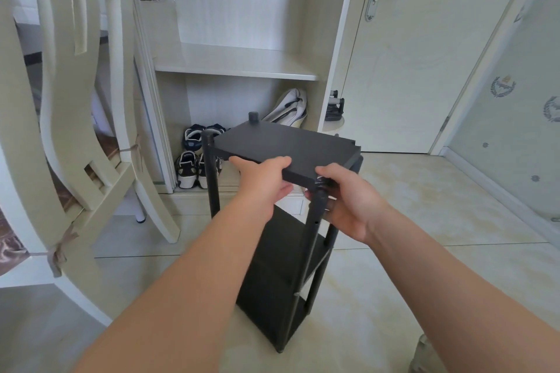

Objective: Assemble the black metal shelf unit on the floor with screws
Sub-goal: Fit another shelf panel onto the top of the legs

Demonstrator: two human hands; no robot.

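The black metal shelf unit (288, 142) stands upright on the tiled floor in the middle of the view, with a flat top panel and lower shelves between black posts. My left hand (263, 177) grips the near edge of the top panel, thumb on top and fingers underneath. My right hand (348, 197) holds the near right post (312, 239) just below the top panel's corner, fingers curled round it. A round black cap (254, 117) sticks up at the far left corner. No screw is clearly visible.
A cream wooden chair (75, 130) stands close on the left. Behind the shelf unit is an open wardrobe (236, 66) with shoes (194, 160) and a bag (288, 109) at its bottom. A door (409, 54) is at the right; pale tiled floor (424, 206) surrounds the unit.
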